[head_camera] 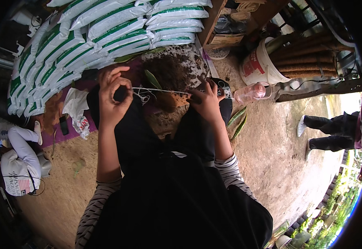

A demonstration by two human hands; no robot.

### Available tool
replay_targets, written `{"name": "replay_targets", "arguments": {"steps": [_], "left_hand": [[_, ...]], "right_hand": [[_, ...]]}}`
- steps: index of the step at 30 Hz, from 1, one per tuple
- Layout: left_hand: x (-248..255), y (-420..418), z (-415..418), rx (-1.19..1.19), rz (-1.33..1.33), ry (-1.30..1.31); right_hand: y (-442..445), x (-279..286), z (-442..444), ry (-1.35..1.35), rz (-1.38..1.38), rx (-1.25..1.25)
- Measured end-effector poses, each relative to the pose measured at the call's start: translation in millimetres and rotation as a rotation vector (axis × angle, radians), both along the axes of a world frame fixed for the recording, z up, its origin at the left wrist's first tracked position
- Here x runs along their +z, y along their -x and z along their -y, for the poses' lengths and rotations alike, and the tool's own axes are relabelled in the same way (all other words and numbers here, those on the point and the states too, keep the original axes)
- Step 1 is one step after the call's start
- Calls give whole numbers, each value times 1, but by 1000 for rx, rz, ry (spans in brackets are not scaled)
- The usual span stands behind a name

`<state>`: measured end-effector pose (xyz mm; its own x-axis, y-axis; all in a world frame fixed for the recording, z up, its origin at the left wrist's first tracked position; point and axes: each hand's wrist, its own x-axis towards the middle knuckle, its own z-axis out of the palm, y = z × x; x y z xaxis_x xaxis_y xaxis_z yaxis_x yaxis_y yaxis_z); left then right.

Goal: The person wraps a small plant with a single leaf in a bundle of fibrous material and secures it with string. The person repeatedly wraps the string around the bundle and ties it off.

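Note:
A thin white string (pixel 165 90) runs taut between my two hands above my knees. My left hand (pixel 114 90) pinches one end between thumb and forefinger, the other fingers raised. The fingers of my right hand (pixel 206 98) grip the other end. A loose tangle of the string hangs by the left fingertips, and another tangle (pixel 226 90) lies on my right knee. Beyond the string, dark soil (pixel 168 70) is heaped on the floor, with a long green leaf (pixel 153 79) on it. A brown rounded object (pixel 168 102) lies partly hidden below the string.
White and green sacks (pixel 118 28) are stacked ahead. A pink plastic bottle (pixel 251 93) and a white bucket (pixel 258 63) stand at right, near cut leaves (pixel 238 123). A white plastic bag (pixel 76 109) lies left. One person (pixel 23 162) sits left; another (pixel 330 132) stands right.

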<state>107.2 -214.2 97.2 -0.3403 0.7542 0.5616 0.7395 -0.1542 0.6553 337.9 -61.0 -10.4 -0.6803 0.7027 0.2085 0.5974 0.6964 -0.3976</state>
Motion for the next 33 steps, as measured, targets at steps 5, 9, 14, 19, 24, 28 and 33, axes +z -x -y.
{"name": "replay_targets", "arguments": {"steps": [5,9,14,19,24,28,33], "left_hand": [[21,48,32,249,-136,-119],[25,82,67,400,-169,-207],[36,119,101,629,-123,-398],[55,126,122,650,24,-516],[48,53,65,202,-16,-27],[32,6,27,-366,578,-42],[29,-21,2,-582,1053,270]], "right_hand": [[-13,-30,-18,-25,-7,-107],[-29,-30,-30,-5,65,-258],[-50,-33,-45,-60,88,-303],[-55,-18,-48,339,-50,-270],[-56,19,-50,374,-544,-204],[-3,97,-2,503,-861,22],[38,129,44,576,-724,423]]}}
